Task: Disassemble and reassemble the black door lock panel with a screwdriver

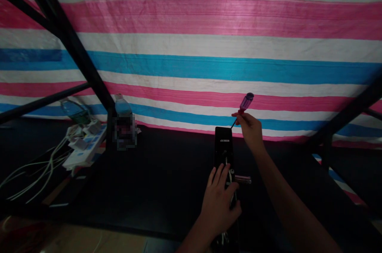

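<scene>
A long black device (224, 147) with a small pale label lies on the dark table, pointing away from me. White wires run along its middle. My left hand (219, 199) rests on top of it with fingers spread, hiding part of it. My right hand (251, 128) pinches a screwdriver (246, 102) by its shaft, just below the purple see-through handle. The handle points up and the shaft slants down to the device's far right corner; I cannot tell whether the tip touches. Beside the device, to the right of my left hand, lies a clear pinkish handle (243, 179).
A white power strip (85, 147) with plugs and pale cables stands at the left. Near the left post are a green-tinted bottle (76, 111) and a clear bottle (123, 105), partly blurred out. Black metal bars (74, 53) and a striped sheet (191, 69) enclose the dark table (167, 189).
</scene>
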Action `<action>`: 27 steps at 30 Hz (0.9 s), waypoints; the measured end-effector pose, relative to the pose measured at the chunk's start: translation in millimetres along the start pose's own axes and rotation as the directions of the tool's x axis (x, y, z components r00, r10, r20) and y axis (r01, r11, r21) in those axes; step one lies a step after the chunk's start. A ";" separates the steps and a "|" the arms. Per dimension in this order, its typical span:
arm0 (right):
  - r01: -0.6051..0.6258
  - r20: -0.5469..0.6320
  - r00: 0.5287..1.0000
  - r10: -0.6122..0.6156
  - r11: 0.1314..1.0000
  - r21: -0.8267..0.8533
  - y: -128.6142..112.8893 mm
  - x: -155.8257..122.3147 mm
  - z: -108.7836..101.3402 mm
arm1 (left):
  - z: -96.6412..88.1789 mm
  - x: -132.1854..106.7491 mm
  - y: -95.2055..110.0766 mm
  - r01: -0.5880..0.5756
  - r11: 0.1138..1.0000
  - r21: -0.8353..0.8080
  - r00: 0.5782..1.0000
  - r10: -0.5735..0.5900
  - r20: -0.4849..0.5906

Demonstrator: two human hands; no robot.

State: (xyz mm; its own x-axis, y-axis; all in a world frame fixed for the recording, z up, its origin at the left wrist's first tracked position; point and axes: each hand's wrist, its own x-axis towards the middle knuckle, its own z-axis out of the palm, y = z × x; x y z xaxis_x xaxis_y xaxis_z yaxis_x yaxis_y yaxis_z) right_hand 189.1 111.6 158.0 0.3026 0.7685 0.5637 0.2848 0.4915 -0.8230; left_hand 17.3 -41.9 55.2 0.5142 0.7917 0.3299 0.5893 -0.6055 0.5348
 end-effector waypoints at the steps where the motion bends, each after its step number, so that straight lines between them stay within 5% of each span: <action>1: 0.007 0.004 1.000 -0.007 1.000 -0.007 -0.4 -0.3 0.6 | 0.4 0.1 -0.3 -0.001 1.000 -0.003 1.000 0.001 0.000; 7: -0.037 -0.090 0.995 0.040 0.999 0.039 0.5 -2.8 5.8 | 0.0 1.1 -1.5 0.003 1.000 -0.009 1.000 -0.003 0.013; 13: 0.024 0.001 1.000 -0.024 0.998 -0.056 3.2 -2.6 1.8 | -0.7 0.6 -0.8 0.009 1.000 -0.003 1.000 -0.009 0.020; 20: -0.042 -0.127 0.991 0.043 0.999 0.007 5.3 -3.7 3.0 | -0.8 0.5 -0.8 0.004 1.000 -0.014 1.000 -0.004 0.023; 27: 0.015 -0.023 1.000 -0.019 0.988 -0.153 3.9 -2.8 0.0 | 0.1 1.0 -1.0 0.011 1.000 -0.022 1.000 -0.011 0.020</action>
State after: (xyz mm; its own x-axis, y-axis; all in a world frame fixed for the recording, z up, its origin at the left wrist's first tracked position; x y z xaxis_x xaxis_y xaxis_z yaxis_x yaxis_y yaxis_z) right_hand 189.4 111.4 153.2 0.3180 0.7495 0.5807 0.4253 0.4346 -0.7938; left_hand 17.3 -40.5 54.9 0.5206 0.7963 0.3081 0.5810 -0.5948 0.5555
